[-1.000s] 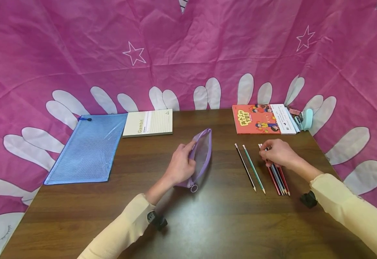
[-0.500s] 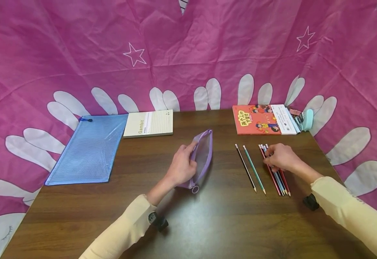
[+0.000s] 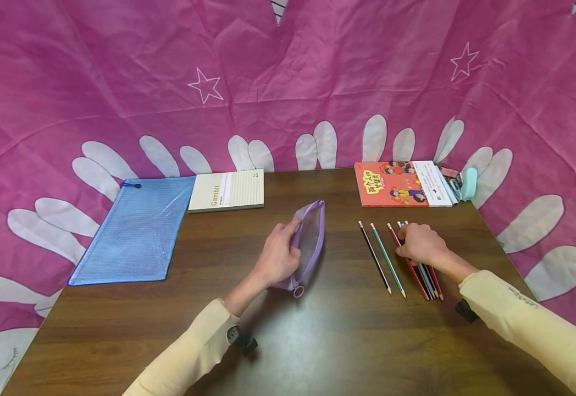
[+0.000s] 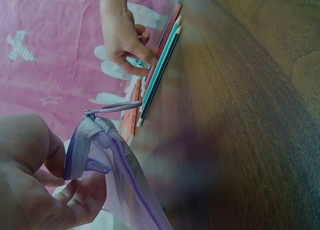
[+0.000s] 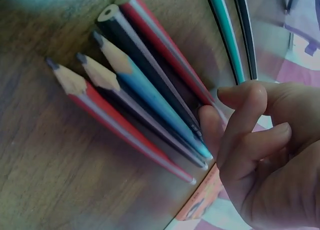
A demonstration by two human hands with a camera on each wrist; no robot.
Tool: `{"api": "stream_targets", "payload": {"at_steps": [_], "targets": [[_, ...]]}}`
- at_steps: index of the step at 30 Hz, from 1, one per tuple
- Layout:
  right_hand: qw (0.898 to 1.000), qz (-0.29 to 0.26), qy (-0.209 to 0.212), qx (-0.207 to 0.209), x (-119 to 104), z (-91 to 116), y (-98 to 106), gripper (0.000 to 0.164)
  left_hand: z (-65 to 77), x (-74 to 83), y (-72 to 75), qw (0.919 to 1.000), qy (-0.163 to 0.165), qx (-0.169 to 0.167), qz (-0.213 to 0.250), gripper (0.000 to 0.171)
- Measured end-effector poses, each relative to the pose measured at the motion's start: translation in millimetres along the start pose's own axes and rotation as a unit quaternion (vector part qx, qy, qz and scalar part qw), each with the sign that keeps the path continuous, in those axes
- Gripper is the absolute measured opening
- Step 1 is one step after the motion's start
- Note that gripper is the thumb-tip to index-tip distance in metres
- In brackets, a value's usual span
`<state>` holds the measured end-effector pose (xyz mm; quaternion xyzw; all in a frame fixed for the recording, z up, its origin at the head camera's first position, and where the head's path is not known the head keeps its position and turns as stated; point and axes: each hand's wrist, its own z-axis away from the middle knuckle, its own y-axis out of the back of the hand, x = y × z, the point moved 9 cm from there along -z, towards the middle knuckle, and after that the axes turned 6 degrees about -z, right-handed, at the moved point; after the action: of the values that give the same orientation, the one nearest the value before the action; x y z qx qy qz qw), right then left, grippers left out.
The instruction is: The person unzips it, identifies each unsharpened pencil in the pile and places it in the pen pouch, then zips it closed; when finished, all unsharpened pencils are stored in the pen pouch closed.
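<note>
My left hand (image 3: 279,256) grips one side of a purple mesh zip pouch (image 3: 316,234), whose mouth gapes; its ring pull (image 4: 115,107) stands out at the zip's end. Off to the right, my right hand (image 3: 421,245) pinches a red pencil (image 5: 165,45) near its far end, with a fingertip on either side. Beside that pencil lie several more, among them a blue one (image 5: 160,100) and another red one (image 5: 130,132). Left of this group are a black pencil (image 3: 374,257) and a green pencil (image 3: 388,260), lying apart on the table.
A blue mesh zip folder (image 3: 134,231) and a cream notebook (image 3: 226,190) lie at the back left. At the back right is a red picture book (image 3: 392,184), with a mint-coloured item (image 3: 470,184) beside it. Pink cloth (image 3: 288,82) hangs behind the wooden table (image 3: 332,341).
The red pencil's far end has shifted left, away from the group, along with my right hand's fingers. My left hand stays on the pouch.
</note>
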<state>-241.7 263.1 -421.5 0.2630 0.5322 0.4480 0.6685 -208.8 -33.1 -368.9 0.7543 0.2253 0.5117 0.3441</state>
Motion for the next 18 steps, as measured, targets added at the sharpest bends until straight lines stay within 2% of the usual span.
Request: {"api": "stream_targets", "payload": {"at_steps": [8, 14, 18], "targets": [[1.000, 0.029, 0.003, 0.010, -4.2, -1.7, -4.0, 0.033, 0.0, -1.0, -0.8, 1.0000, 0.002, -0.002, 0.001, 0.070], [1.000, 0.009, 0.013, 0.004, -6.8, -1.3, -2.2, 0.037, -0.3, -0.9, -0.7, 1.0000, 0.000, -0.001, -0.001, 0.070], [0.999, -0.007, 0.029, 0.021, -11.1, -1.7, 6.5, 0.036, 0.0, -1.1, -1.0, 1.0000, 0.001, -0.001, 0.000, 0.070]]}}
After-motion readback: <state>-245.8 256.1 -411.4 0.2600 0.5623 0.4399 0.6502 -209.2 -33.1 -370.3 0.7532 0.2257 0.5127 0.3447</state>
